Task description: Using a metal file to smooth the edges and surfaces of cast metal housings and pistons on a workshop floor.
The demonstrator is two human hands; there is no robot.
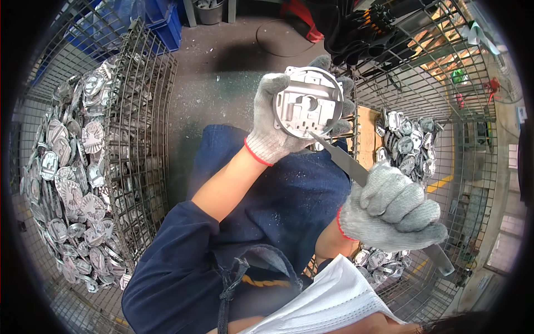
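So the disc (321,111) is up in the left grip (266,125), which is curled firmly around it, thumb over the left edge and fingertips (349,107) poking round the right. It's round, silvery metal with a raised rim and little tabs sticking out at the edge. The face is pretty busy: a grey band across the upper part, a round hole around the middle, some small dark slots lower down.

Lower and to the right of that, the right grip (392,207) is closed in a fist around a flat dark-grey blade (347,164). Its tip is right at the disc's bottom rim; can't tell if it's actually touching. The other end sticks out below the fist.

Well left of the left grip there's a wire cage (142,128) next to a heap (69,183) of similar silvery pieces.
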